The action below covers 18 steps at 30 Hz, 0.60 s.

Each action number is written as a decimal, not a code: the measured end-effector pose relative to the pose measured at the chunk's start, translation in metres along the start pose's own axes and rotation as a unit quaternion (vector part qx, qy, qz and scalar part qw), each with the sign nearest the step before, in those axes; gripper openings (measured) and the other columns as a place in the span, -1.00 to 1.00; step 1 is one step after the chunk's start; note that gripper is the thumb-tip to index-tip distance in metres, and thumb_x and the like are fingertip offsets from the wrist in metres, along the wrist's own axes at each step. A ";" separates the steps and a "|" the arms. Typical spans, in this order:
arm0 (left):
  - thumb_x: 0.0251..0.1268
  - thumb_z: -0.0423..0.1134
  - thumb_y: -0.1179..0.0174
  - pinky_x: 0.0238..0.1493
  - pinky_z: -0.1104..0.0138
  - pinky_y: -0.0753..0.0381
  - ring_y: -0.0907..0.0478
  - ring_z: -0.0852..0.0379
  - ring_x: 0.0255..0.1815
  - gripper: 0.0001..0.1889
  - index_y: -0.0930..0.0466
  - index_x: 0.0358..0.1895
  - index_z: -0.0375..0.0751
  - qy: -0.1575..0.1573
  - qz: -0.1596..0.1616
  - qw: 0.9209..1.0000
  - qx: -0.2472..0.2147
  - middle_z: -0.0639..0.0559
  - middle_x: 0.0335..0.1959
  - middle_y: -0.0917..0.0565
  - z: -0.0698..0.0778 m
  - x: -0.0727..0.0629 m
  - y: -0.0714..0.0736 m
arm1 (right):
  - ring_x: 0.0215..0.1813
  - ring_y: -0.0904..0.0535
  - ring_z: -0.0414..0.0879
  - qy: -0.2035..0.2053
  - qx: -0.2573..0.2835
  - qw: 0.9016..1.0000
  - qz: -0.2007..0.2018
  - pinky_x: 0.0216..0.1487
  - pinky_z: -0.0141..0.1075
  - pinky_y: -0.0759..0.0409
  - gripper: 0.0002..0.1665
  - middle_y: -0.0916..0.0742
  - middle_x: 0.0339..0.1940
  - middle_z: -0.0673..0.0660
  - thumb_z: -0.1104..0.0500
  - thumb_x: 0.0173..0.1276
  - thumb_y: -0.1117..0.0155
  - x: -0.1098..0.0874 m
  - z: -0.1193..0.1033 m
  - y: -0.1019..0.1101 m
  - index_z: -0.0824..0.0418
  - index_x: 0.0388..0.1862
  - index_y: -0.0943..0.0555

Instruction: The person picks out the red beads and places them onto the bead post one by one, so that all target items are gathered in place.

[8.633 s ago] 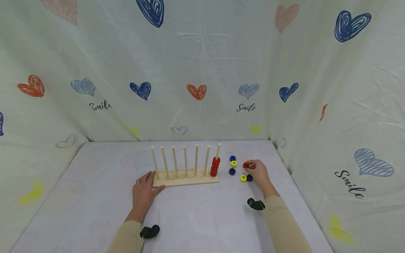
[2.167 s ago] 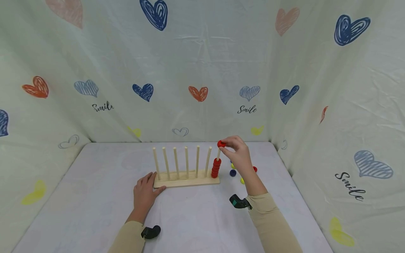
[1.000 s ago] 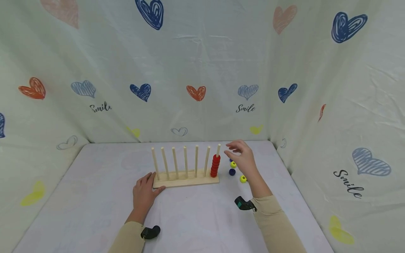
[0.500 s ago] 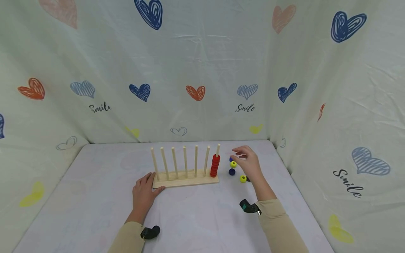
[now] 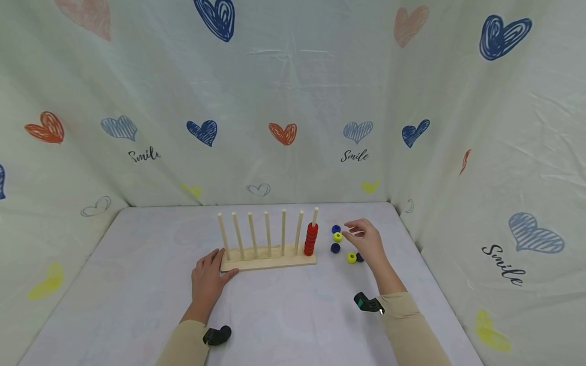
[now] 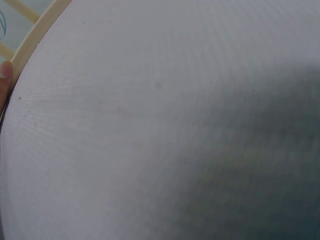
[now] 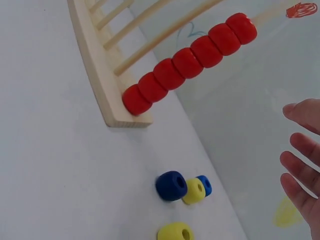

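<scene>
A wooden peg rack with several upright pegs stands mid-table. Its rightmost peg carries a stack of red beads, with the peg's tip bare above. My left hand rests at the rack's left end, fingers along the side and thumb at the front edge. Beyond the right end, my right hand hovers with fingers apart and nothing between them. Beside it lie a blue bead, a yellow bead and a dark blue bead. Nearer me are another yellow bead and a partly covered dark bead.
A white cloth covers the table. Behind and at the sides hangs a pale curtain printed with hearts. Each wrist bears a small black camera, such as the right one.
The right hand set another red bead on the rightmost peg, let go, and has since moved right and down towards the loose beads. The left hand stays at the rack's left end.
</scene>
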State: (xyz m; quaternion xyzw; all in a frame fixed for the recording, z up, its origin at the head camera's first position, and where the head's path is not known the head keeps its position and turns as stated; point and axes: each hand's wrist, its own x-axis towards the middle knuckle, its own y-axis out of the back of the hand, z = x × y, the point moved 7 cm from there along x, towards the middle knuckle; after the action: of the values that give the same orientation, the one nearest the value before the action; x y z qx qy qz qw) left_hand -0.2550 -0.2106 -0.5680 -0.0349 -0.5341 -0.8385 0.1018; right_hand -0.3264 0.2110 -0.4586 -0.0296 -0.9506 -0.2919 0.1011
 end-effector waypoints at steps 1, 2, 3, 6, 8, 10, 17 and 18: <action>0.18 0.10 -0.34 0.24 -0.20 -0.21 -0.18 -0.32 0.34 -0.16 -0.26 0.43 -0.27 0.000 0.001 1.000 0.001 -0.30 0.40 -0.27 0.000 0.000 0.000 | -0.02 -0.55 0.05 -0.002 -0.001 1.000 0.000 0.05 -0.08 -0.55 -0.71 -0.63 -0.05 0.16 0.27 0.28 -0.39 0.000 0.003 0.000 0.32 -0.03 -0.66; 0.18 0.10 -0.34 0.24 -0.20 -0.21 -0.18 -0.32 0.34 -0.16 -0.26 0.43 -0.27 -0.001 0.001 1.000 0.002 -0.30 0.40 -0.27 0.000 0.000 0.000 | -0.02 -0.55 0.05 -0.005 -0.001 1.000 0.001 0.05 -0.08 -0.55 -0.71 -0.64 -0.06 0.16 0.27 0.28 -0.40 -0.001 0.006 0.001 0.32 -0.03 -0.66; 0.18 0.10 -0.34 0.24 -0.20 -0.21 -0.18 -0.32 0.34 -0.16 -0.26 0.43 -0.27 -0.001 0.001 1.000 0.003 -0.30 0.40 -0.27 0.000 0.000 0.000 | -0.02 -0.55 0.05 -0.008 -0.004 1.000 0.001 0.05 -0.08 -0.55 -0.71 -0.64 -0.06 0.16 0.27 0.28 -0.40 -0.001 0.009 0.002 0.32 -0.03 -0.66; 0.18 0.10 -0.35 0.24 -0.20 -0.22 -0.19 -0.32 0.33 -0.16 -0.27 0.43 -0.28 -0.002 0.004 1.000 0.004 -0.30 0.39 -0.28 0.000 0.000 0.000 | -0.01 -0.54 0.06 -0.021 -0.007 1.000 -0.003 0.06 -0.08 -0.55 -0.69 -0.64 -0.04 0.17 0.26 0.29 -0.39 -0.002 0.018 0.003 0.33 -0.01 -0.65; 0.17 0.09 -0.35 0.23 -0.20 -0.22 -0.20 -0.32 0.33 -0.17 -0.28 0.42 -0.28 -0.003 0.005 1.000 0.004 -0.30 0.38 -0.29 0.001 0.000 0.001 | 0.01 -0.54 0.07 -0.030 -0.010 0.999 -0.006 0.08 -0.06 -0.54 -0.68 -0.63 -0.03 0.18 0.25 0.30 -0.38 -0.003 0.023 0.003 0.33 0.01 -0.64; 0.17 0.09 -0.35 0.22 -0.20 -0.23 -0.20 -0.33 0.33 -0.17 -0.28 0.42 -0.28 -0.004 0.006 1.000 0.004 -0.30 0.38 -0.29 0.001 0.000 0.002 | 0.02 -0.53 0.08 -0.041 -0.011 0.999 -0.009 0.09 -0.06 -0.53 -0.67 -0.62 -0.01 0.19 0.25 0.31 -0.37 -0.003 0.028 0.004 0.35 0.02 -0.63; 0.18 0.09 -0.35 0.24 -0.20 -0.22 -0.18 -0.32 0.34 -0.16 -0.27 0.43 -0.28 0.000 0.000 1.000 0.001 -0.29 0.40 -0.28 0.002 0.000 0.002 | 0.01 -0.51 0.11 -0.082 -0.025 0.996 -0.002 -0.01 -0.10 -0.54 -0.66 -0.61 -0.01 0.23 0.23 0.31 -0.37 -0.005 0.046 0.005 0.32 0.03 -0.63; 0.18 0.09 -0.34 0.24 -0.20 -0.21 -0.18 -0.32 0.34 -0.16 -0.26 0.43 -0.28 0.001 -0.002 1.000 0.002 -0.29 0.40 -0.27 0.002 0.000 0.002 | 0.02 -0.51 0.12 -0.086 -0.028 0.996 -0.001 -0.03 -0.11 -0.54 -0.66 -0.61 -0.01 0.23 0.22 0.31 -0.37 -0.005 0.048 0.005 0.31 0.03 -0.64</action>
State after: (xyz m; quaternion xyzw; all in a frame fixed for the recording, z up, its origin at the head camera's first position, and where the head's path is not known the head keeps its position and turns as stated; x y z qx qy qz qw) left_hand -0.2544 -0.2099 -0.5658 -0.0328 -0.5354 -0.8379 0.1010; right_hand -0.3290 0.2420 -0.4963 -0.0566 -0.9473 -0.3148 0.0179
